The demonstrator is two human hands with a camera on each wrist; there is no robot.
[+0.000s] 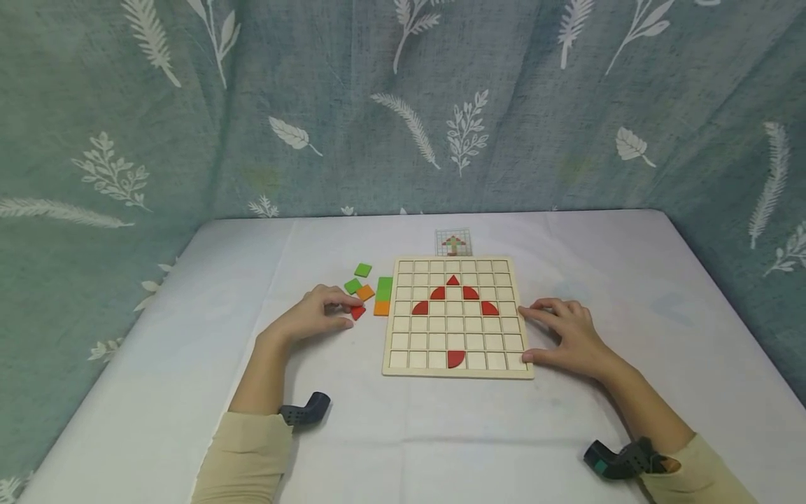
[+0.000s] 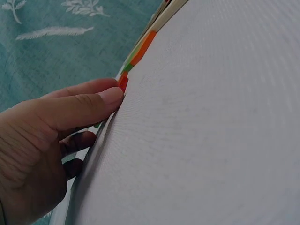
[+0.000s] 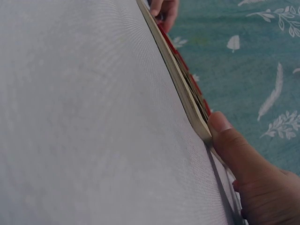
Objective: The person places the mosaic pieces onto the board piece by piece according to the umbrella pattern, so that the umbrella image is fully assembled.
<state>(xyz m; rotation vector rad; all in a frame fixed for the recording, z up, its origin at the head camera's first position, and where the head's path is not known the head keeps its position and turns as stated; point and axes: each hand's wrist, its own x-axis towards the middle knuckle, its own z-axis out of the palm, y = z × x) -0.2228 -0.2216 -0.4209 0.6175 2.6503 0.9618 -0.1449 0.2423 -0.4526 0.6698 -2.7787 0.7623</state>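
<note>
At the left side of the board, the thumb and index finger of my left hand (image 1: 313, 309) hold a small red, roughly triangular piece (image 1: 358, 313). In the left wrist view the same red piece (image 2: 123, 83) shows at the fingertips. My right hand (image 1: 569, 337) rests at the board's right edge, its thumb on the near right corner and index finger farther up the side. The wooden grid board (image 1: 460, 376) lies flat. In its cells are a red triangle (image 1: 453, 281) near the top, several red quarter-circle pieces (image 1: 470, 293), and another quarter circle (image 1: 456, 359) in the bottom row.
Left of the board lie green square tiles (image 1: 363, 269) and orange square tiles (image 1: 366, 292), some against its edge. A small pattern card (image 1: 453, 241) lies behind the board, partly covered by it. White cloth (image 1: 352, 448) covers the table; a leaf-patterned curtain (image 1: 352, 140) hangs behind.
</note>
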